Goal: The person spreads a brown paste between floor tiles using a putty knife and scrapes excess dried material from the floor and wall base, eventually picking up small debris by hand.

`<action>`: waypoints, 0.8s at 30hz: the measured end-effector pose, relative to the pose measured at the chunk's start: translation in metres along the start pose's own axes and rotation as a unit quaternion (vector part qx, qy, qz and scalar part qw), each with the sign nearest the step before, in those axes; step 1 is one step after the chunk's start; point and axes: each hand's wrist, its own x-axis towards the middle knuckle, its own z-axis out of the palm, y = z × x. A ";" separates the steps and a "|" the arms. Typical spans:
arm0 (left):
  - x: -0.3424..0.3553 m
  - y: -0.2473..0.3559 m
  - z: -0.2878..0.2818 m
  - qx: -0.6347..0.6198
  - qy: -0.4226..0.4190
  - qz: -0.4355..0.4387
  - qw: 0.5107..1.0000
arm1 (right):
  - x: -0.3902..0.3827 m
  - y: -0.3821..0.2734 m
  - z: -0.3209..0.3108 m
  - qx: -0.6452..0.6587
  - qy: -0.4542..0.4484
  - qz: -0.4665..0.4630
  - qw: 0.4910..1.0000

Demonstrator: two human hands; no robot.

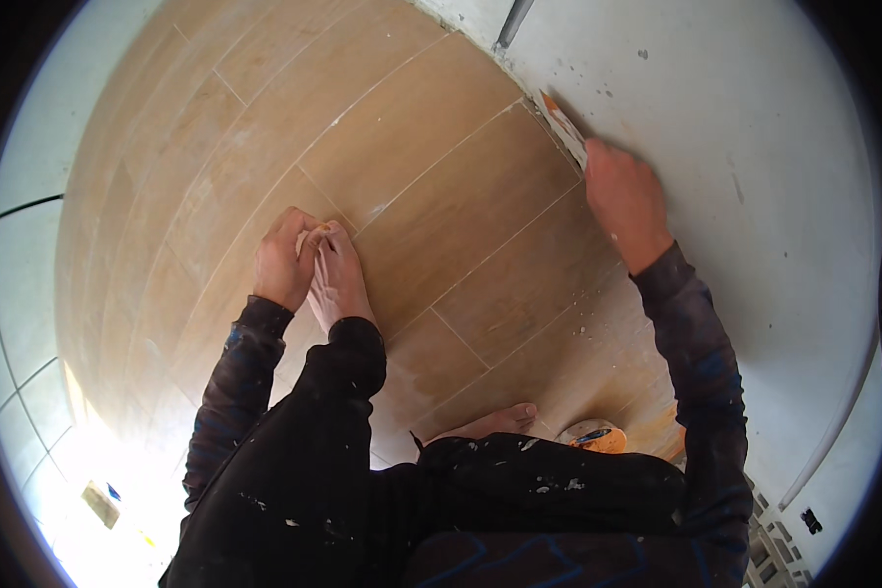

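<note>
In my right hand (627, 201) is what looks like a flat putty knife (566, 132), smeared white with an orange tip. The fingers are wrapped round its near end. It lies along the joint where the wood-look floor tiles (441, 186) meet the white wall (745, 186). My left hand (289, 260) is closed at the toes of my bare left foot (338, 274). A small orange bit (323, 227) shows at its fingertips; the rest of what it may hold is hidden.
My other bare foot (490, 421) rests on the floor, partly behind my leg. Beside it stands a round tub (598, 438) with orange and blue inside. White crumbs (580, 318) lie near the wall. A pale tiled wall (24, 294) runs along the left.
</note>
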 end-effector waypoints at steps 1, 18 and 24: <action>-0.002 -0.003 0.000 -0.014 0.009 0.010 1.000 | 0.001 -0.002 0.008 0.000 -0.004 0.001 1.000; 0.010 0.005 -0.011 -0.008 0.025 0.037 0.999 | 0.021 -0.013 0.033 -0.007 0.040 -0.026 0.999; -0.006 0.001 -0.015 -0.012 0.031 0.055 0.998 | -0.006 -0.003 0.007 -0.024 -0.051 0.013 0.998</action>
